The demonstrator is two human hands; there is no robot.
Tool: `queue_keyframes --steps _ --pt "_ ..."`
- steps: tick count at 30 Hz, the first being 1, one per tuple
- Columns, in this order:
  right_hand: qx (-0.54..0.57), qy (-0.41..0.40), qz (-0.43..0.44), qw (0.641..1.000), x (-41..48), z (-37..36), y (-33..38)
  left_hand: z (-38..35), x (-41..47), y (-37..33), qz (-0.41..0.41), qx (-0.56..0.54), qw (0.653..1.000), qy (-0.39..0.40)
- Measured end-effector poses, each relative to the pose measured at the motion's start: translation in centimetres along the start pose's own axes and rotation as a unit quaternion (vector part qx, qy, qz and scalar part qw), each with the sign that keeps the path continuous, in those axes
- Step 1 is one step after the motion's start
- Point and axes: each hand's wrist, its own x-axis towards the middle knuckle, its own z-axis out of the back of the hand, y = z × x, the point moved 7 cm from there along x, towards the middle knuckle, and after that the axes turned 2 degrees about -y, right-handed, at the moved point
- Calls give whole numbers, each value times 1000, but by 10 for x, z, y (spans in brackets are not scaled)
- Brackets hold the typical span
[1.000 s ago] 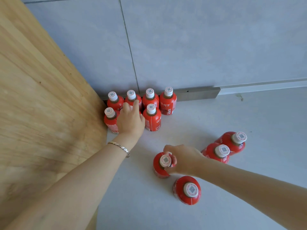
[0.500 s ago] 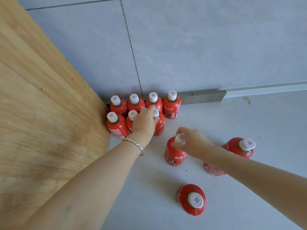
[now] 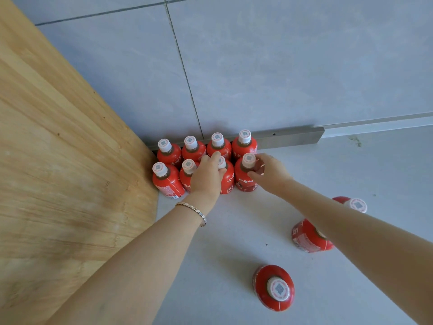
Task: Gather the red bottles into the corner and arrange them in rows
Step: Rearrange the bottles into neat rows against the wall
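Several red bottles with white caps stand in the corner in two rows: a back row (image 3: 218,146) against the wall and a front row (image 3: 165,179). My right hand (image 3: 267,171) grips the neck of the rightmost front-row bottle (image 3: 244,181), which stands on the floor. My left hand (image 3: 207,177) is closed on the neck of the third front-row bottle (image 3: 227,181). Three loose bottles stand apart on the floor: one near me (image 3: 274,287), one partly under my right forearm (image 3: 307,238), one behind that arm (image 3: 353,204).
A wooden panel (image 3: 70,174) forms the left side of the corner. The grey tiled wall (image 3: 281,66) with a metal skirting strip (image 3: 290,138) forms the back. The floor (image 3: 234,242) is light grey tile.
My right hand carried a bottle from the open floor into the corner and set it at the right end of the front row. My left hand stayed on the third front-row bottle.
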Motion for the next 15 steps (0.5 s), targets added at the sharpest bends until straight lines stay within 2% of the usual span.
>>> queue_keyframes --steps 3,6,8,9,11,13,15 --pt "7 58 6 998 -31 24 -14 0 -4 -2 13 20 1000 19" --pt "-96 55 39 993 -74 62 -31 7 -22 -12 28 81 996 13" --pt "-174 55 37 982 -102 80 -43 10 -46 -30 -5 107 994 13" --pt "-209 63 26 976 -114 85 -51 6 -61 -40 -20 105 993 40" --pt "-252 84 -1 964 -130 82 -69 -9 -95 -52 -13 82 985 149" --pt "-260 95 -14 961 -137 70 -82 -27 -133 -60 7 82 960 268" --pt "-251 83 -20 964 -139 59 -86 -42 -165 -67 -11 109 938 328"
